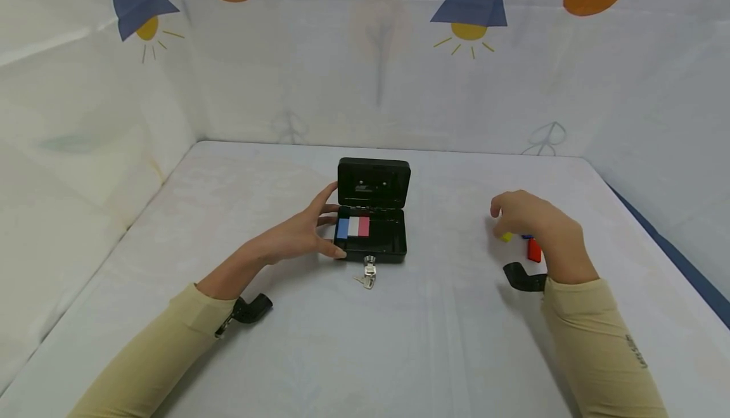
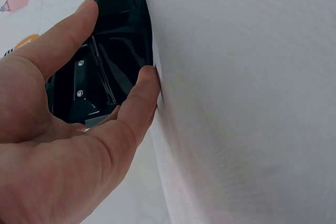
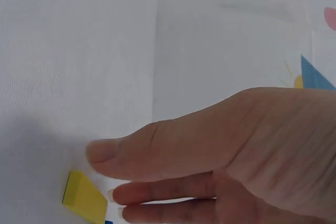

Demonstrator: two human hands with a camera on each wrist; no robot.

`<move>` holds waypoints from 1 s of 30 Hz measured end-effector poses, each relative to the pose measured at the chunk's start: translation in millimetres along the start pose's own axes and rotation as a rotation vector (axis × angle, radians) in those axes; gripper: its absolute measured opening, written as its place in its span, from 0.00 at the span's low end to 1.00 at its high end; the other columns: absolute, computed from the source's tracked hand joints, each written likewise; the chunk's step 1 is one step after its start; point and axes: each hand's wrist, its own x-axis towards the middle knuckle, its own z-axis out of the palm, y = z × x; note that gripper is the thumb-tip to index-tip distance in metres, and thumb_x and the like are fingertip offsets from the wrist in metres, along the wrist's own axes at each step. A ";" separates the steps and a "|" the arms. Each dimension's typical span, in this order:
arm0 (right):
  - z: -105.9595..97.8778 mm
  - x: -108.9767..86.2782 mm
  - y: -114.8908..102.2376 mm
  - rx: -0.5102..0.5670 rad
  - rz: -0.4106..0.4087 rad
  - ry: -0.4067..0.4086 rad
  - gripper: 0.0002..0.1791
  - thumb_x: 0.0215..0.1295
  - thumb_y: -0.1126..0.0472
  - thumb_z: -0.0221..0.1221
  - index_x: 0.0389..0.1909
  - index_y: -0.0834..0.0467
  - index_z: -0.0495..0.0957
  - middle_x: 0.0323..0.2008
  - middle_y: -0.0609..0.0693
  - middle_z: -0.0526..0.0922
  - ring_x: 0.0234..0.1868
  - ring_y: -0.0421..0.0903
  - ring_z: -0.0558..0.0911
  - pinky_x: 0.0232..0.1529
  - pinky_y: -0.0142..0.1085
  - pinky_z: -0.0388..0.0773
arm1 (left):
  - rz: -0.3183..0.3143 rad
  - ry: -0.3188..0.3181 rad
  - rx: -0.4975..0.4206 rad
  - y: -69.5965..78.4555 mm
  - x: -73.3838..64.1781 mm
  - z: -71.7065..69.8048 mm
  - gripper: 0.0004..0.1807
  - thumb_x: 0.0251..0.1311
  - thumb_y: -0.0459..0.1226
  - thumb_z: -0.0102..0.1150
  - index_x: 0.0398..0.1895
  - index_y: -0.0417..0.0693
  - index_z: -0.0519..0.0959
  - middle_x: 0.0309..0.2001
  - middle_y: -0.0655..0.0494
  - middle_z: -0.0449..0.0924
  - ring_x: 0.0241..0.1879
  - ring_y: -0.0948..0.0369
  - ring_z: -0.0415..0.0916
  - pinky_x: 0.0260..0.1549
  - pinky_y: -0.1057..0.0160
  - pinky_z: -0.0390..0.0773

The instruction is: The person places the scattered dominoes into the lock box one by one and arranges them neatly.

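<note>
A black metal cash box (image 1: pixel 376 235) stands with its lid (image 1: pixel 373 183) raised. Inside at its left lies a blue, white and red striped patch (image 1: pixel 353 227). My left hand (image 1: pixel 299 231) holds the box by its left side, thumb at the front corner and fingers along the side; the left wrist view shows the thumb (image 2: pixel 65 38) against the black metal. My right hand (image 1: pixel 533 218), nothing in its grasp, hovers with bent fingers over small blocks. A yellow block (image 3: pixel 86 198) lies just beyond its fingertips in the right wrist view. A red block (image 1: pixel 534 251) shows by the wrist; a blue one is mostly hidden.
Keys (image 1: pixel 368 277) hang from the lock at the front of the box. White cloth covers the table (image 1: pixel 399 335). Behind it rises a white sheet (image 1: pixel 331 69) printed with lamps. Dark wrist cameras (image 1: pixel 253 309) sit at both cuffs.
</note>
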 end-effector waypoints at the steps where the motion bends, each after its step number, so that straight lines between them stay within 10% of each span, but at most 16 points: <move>1: -0.1 -0.6 0.5 -0.004 0.005 -0.006 0.25 0.56 0.62 0.58 0.56 0.65 0.75 0.52 0.65 0.77 0.47 0.58 0.74 0.44 0.52 0.76 | 0.000 0.001 0.001 -0.4 0.0 0.0 0.70 0.48 0.39 0.77 0.76 0.84 0.29 0.79 0.54 0.48 0.78 0.49 0.51 0.71 0.37 0.57; 30: 6.3 8.9 7.1 -0.040 0.034 -0.009 0.13 0.53 0.65 0.57 0.39 0.65 0.73 0.36 0.58 0.75 0.39 0.54 0.73 0.34 0.42 0.72 | 0.003 0.001 -0.008 -3.6 1.7 -0.5 0.70 0.47 0.39 0.78 0.75 0.87 0.31 0.79 0.55 0.49 0.78 0.50 0.51 0.71 0.37 0.56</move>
